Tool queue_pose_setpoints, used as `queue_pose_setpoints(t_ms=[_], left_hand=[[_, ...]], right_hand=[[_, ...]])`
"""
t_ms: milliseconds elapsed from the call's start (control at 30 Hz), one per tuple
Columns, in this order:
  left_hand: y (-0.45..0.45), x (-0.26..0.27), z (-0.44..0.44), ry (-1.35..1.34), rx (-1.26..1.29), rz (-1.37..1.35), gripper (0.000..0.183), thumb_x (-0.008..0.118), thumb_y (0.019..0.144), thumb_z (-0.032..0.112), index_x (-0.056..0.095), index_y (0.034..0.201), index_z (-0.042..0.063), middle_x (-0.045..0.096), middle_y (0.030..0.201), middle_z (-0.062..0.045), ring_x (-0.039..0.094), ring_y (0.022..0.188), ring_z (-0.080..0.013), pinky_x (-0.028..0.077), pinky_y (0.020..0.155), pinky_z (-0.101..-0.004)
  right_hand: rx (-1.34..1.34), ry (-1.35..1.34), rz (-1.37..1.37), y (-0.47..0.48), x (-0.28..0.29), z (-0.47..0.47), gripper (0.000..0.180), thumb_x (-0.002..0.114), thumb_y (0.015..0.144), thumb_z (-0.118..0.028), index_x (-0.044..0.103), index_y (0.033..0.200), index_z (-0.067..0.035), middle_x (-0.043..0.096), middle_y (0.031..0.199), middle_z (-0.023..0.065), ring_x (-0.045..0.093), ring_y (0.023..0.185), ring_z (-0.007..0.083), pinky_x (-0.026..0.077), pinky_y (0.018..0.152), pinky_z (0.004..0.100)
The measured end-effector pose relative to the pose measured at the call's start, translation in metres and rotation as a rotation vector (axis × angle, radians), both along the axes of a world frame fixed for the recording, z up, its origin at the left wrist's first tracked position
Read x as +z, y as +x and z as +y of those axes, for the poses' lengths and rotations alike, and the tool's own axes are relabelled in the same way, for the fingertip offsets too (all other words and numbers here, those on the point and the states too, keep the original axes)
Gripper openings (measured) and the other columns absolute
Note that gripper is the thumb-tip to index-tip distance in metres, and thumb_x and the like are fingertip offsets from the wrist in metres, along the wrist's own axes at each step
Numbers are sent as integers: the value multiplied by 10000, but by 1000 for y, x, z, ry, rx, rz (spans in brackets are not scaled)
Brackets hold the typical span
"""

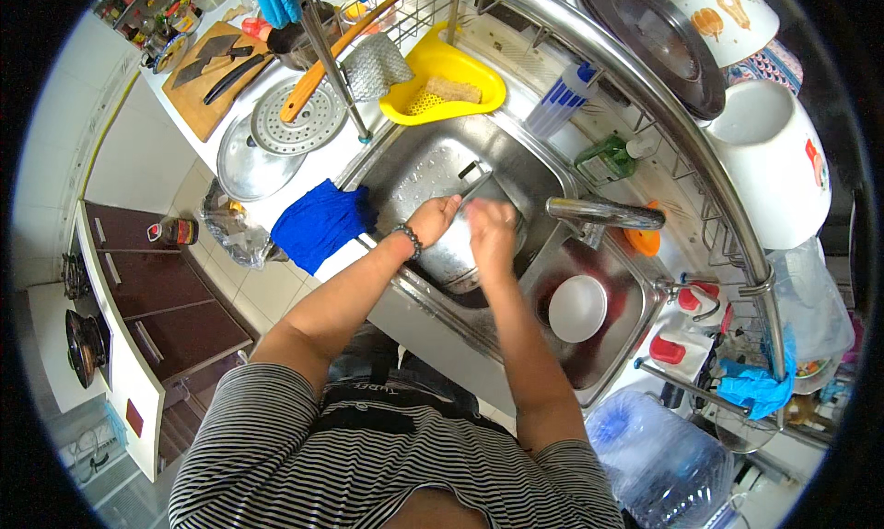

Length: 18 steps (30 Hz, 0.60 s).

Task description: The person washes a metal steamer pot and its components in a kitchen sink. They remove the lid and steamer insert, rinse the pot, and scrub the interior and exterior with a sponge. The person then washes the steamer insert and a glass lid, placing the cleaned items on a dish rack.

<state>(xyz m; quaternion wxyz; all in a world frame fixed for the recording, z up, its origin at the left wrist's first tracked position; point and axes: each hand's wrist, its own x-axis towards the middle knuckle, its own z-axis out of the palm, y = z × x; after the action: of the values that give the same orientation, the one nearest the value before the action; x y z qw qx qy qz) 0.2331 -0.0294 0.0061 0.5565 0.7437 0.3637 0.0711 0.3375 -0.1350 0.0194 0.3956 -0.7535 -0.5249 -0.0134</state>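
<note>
A stainless steel pot point(452, 256) lies tilted in the larger basin of the sink point(414, 159), a short handle point(475, 173) showing on its far side. My left hand point(431, 222), with a dark bead bracelet on the wrist, grips the pot's rim. Blurred by motion, my right hand point(492, 235) is at the pot's mouth with its fingers curled; whether it holds anything is hidden. A white bowl or plate point(578, 308) sits in the smaller basin, to the right of my right forearm.
The chrome faucet point(604, 215) reaches over the divider. A yellow strainer basket point(494, 101) with a sponge stands behind the sink. Left are a blue cloth point(321, 225), a pot lid point(252, 166), and a cutting board point(207, 114) with knives. A metal rack rail point(663, 90) arches overhead.
</note>
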Motion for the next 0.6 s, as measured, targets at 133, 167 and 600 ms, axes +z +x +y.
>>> queue_pose_setpoints(t_ms=[133, 167, 600], left_hand=[[4, 1, -7, 49, 42, -67, 528, 362, 961, 406, 570, 811, -56, 543, 634, -137, 480, 615, -201, 424, 655, -360], [4, -2, -5, 68, 64, -80, 530, 364, 960, 407, 569, 808, -57, 540, 632, -135, 478, 614, -199, 423, 652, -361], [-1, -8, 1, 55, 48, 13, 530, 365, 958, 411, 570, 785, -47, 522, 615, -146, 483, 605, -217, 429, 653, -374]], right_hand=[[-198, -51, 194, 46, -14, 9, 155, 569, 784, -41, 661, 908, -41, 622, 905, 111, 533, 908, 292, 440, 785, 382], [-217, -28, 99, 25, -18, 3, 166, 568, 772, -25, 659, 909, -37, 624, 915, 123, 531, 919, 288, 435, 789, 377], [-1, 6, -6, -25, -5, -32, 136, 553, 800, -64, 657, 886, -43, 623, 964, 101, 525, 921, 299, 429, 826, 387]])
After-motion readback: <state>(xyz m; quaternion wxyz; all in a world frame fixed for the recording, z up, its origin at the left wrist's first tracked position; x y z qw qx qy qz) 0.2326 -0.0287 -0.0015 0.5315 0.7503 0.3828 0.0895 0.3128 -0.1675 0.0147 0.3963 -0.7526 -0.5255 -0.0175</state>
